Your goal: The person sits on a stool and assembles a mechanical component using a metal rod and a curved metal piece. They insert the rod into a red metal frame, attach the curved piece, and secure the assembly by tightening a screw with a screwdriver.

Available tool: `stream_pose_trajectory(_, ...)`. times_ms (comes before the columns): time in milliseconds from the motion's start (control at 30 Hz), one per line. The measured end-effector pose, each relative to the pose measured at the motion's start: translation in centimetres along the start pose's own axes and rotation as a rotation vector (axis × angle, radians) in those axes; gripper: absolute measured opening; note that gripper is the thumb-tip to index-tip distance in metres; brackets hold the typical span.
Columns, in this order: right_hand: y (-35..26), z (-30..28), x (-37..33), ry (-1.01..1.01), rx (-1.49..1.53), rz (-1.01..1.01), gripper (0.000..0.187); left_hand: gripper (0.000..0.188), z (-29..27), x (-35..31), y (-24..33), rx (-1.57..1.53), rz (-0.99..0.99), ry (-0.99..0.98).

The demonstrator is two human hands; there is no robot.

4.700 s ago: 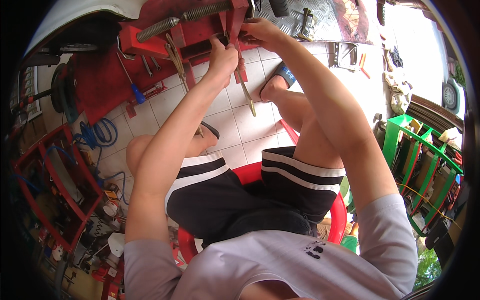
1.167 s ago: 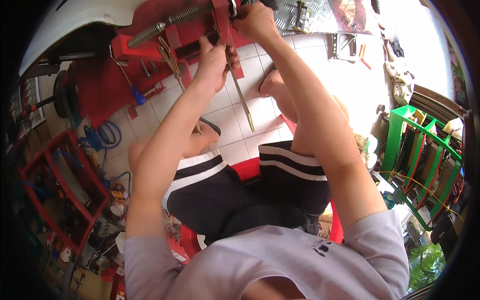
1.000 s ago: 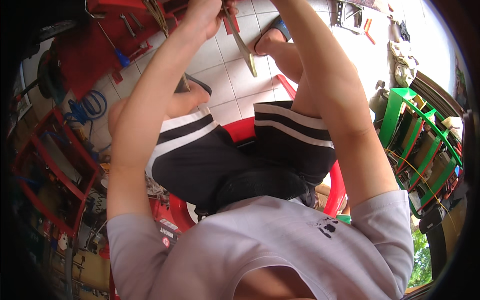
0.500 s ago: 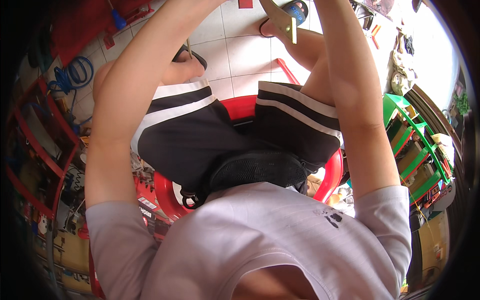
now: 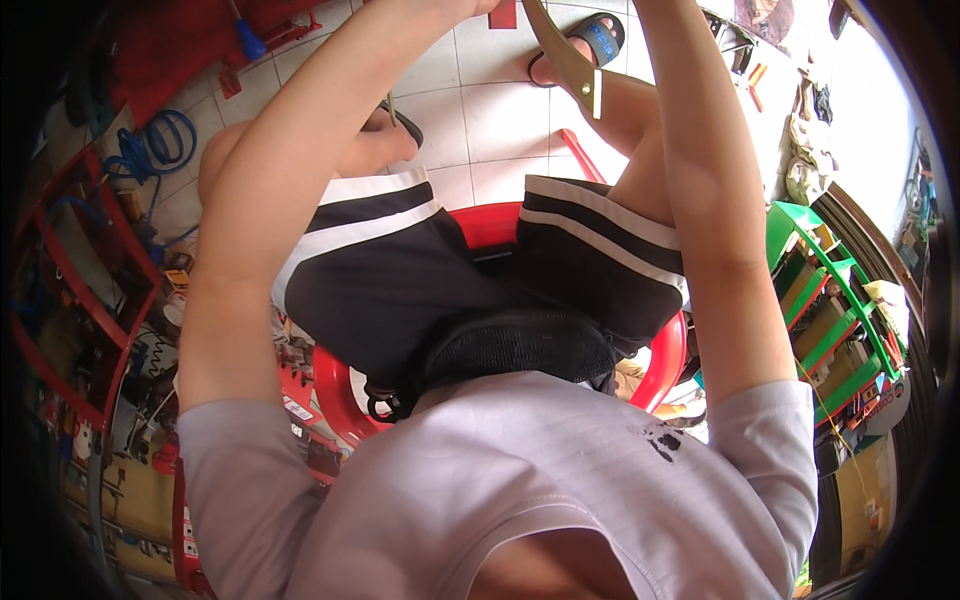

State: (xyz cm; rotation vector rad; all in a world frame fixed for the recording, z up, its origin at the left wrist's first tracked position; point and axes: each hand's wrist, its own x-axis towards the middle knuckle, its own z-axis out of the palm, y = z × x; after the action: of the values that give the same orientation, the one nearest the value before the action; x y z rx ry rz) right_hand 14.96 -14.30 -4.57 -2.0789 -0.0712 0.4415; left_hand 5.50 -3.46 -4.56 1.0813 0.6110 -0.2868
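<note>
Both my arms reach forward past the top edge of the view. A sliver of my left hand (image 5: 486,6) shows at that edge, its fingers cut off, so whether it holds anything is not visible. My right hand lies beyond the view; only the right forearm shows. Between the arms hangs a curved olive-gold metal piece (image 5: 566,66) with a pale flat end and a small round spot near it. Its upper end runs out of view. Beside my left hand a small red block-like part (image 5: 503,14) is partly visible.
I sit on a red plastic stool (image 5: 332,392). A coiled blue hose (image 5: 150,145) lies on the tiles at left, near a red metal rack (image 5: 95,290). A blue handle (image 5: 250,42) rests at upper left. At right stands a green rack (image 5: 822,340); a bag (image 5: 806,165) is beyond it.
The view has shifted a little, so the floor, legs and curved metal piece sit slightly lower and to the right. The edge of my left hand now shows at the top.
</note>
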Motion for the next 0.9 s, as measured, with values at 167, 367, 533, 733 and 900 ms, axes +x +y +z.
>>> stream_pose_trajectory(167,-0.4,-0.3,-0.5,-0.001,-0.060,-0.108,0.013,0.057,0.4,-0.4,0.3,0.015,-0.011,0.066)
stream_pose_trajectory(367,-0.5,-0.3,-0.3,-0.004,0.005,-0.058,0.011,0.039,-0.1,-0.5,0.3,0.014,0.054,0.007)
stream_pose_trajectory(533,-0.1,-0.8,-0.4,-0.017,0.111,0.008,0.012,0.039,0.7,-0.3,0.2,-0.024,-0.004,0.000)
stream_pose_trajectory(733,-0.2,-0.5,0.0,-0.079,0.133,-0.034,0.013,0.040,0.2,-0.8,0.6,0.003,0.042,-0.001)
stream_pose_trajectory(900,-0.1,-0.5,0.0,-0.086,0.162,0.000,0.013,0.046,0.0,-0.5,0.5,-0.002,0.027,-0.026)
